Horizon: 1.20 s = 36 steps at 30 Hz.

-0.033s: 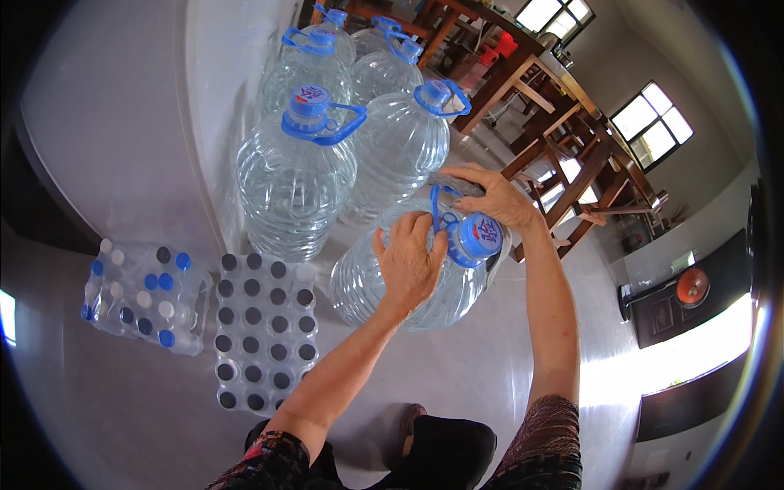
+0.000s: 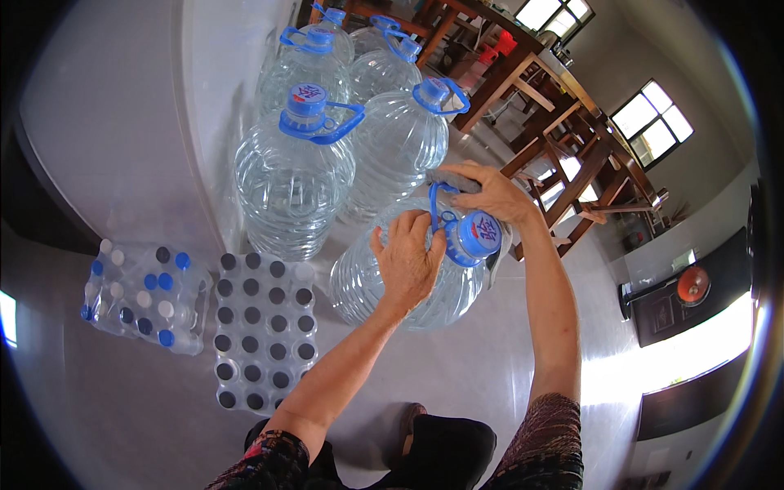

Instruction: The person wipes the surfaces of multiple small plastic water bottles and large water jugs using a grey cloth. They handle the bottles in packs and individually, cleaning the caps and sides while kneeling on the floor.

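Head view, looking down at a pale glossy floor (image 2: 490, 384)

Left hand (image 2: 406, 263) – palm laid flat on the shoulder of the nearest big clear water jug (image 2: 367, 286), fingers (image 2: 412, 233) spread a little and curled over the curve of the jug toward its neck. Touching, pressing on, not wrapped round anything

Right hand (image 2: 487, 189) – reaches over the same jug from the far side, fingers bent down and closed on a small grey pad or cloth (image 2: 451, 180) at the blue carry handle (image 2: 437, 204), which rises just beside the left fingertips. The blue cap (image 2: 478, 235) sits directly under the right palm, between the two hands

Jug stands on the floor close in front of the person, tilted slightly toward the right hand

Beyond the fingertips: more jugs of the same kind with blue caps and handles – one large jug (image 2: 294, 188) ahead and left of the left hand, another jug (image 2: 400, 147) just past the right fingers, further jugs (image 2: 327, 49) behind those

Left of the left wrist: a shrink-wrapped pack of dark-capped bottles (image 2: 263, 327), and past it a smaller pack with blue and white caps (image 2: 143, 294)

Far side of the right hand – dark wooden tables and chairs (image 2: 563, 131), windows (image 2: 653, 118) behind
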### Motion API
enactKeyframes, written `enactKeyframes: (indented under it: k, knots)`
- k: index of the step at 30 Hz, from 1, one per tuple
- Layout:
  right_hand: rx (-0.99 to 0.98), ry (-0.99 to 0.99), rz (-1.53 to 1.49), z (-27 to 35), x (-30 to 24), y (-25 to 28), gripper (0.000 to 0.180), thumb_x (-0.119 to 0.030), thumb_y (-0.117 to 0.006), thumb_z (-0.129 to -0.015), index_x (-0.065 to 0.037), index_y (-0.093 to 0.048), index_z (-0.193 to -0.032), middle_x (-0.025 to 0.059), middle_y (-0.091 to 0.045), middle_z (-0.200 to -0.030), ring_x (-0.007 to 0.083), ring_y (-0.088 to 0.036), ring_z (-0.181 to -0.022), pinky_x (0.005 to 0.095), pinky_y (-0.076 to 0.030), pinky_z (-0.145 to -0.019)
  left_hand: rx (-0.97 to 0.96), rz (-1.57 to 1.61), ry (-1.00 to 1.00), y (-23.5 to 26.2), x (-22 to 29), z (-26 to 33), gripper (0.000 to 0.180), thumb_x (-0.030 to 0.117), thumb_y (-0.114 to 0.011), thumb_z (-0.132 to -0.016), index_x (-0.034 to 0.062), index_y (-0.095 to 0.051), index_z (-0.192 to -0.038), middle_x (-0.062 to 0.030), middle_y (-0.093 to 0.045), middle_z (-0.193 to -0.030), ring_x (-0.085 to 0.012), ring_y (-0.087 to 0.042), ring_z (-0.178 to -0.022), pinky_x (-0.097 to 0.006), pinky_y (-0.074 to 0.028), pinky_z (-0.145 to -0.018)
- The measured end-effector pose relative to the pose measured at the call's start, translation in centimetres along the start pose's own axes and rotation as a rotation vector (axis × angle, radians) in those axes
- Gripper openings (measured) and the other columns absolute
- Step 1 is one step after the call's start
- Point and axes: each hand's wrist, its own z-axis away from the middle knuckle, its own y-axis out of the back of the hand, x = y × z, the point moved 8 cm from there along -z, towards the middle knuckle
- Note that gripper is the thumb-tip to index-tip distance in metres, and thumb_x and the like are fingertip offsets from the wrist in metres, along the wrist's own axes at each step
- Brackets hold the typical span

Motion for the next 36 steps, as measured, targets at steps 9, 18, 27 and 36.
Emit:
enactKeyframes:
  k: [9,18,27,36]
  knots:
    - [0.341,-0.232,-0.462,3.0,8.7,1.3,0.039,-0.018,-0.074,-0.076,-0.002,-0.065,-0.110,0.0020,-0.065,-0.098,0.0104,-0.060,-0.083,0.0267,-0.049,-0.073,0.007,0.227,0.069,-0.2,0.1,-0.4,0.017,0.026,-0.062,-0.083,0.0114,-0.065,-0.092,0.0023,-0.060,-0.102,-0.0200,-0.051,-0.108,-0.055,-0.015,-0.105]
    - [0.251,-0.012,-0.320,1.4,2.5,3.3,0.040,-0.020,-0.064,-0.084,-0.005,-0.059,-0.121,0.0079,-0.062,-0.112,0.0180,-0.058,-0.100,0.0286,-0.044,-0.092,0.053,0.180,0.010,-0.1,-0.5,-1.1,0.017,0.025,-0.062,-0.084,0.0112,-0.064,-0.095,0.0017,-0.060,-0.103,-0.0201,-0.050,-0.108,-0.057,-0.017,-0.102]
    - [0.005,0.006,-0.127,-1.4,5.6,-0.7,0.036,-0.003,-0.062,-0.080,-0.007,-0.062,-0.116,0.0075,-0.064,-0.107,0.0150,-0.059,-0.096,0.0273,-0.046,-0.088,0.075,0.126,0.028,-0.4,-0.1,-1.4,0.019,0.029,-0.060,-0.084,0.0102,-0.063,-0.088,0.0018,-0.060,-0.098,-0.0184,-0.051,-0.102,-0.049,-0.020,-0.101]
    - [0.637,-0.074,-0.409,6.1,8.9,1.0,0.037,-0.004,-0.062,-0.082,-0.005,-0.060,-0.118,0.0092,-0.064,-0.102,0.0167,-0.061,-0.092,0.0283,-0.049,-0.082,0.122,0.136,0.004,-0.7,0.3,-0.8,0.019,0.031,-0.061,-0.082,0.0122,-0.062,-0.085,0.0040,-0.060,-0.095,-0.0170,-0.051,-0.100,-0.046,-0.021,-0.098]
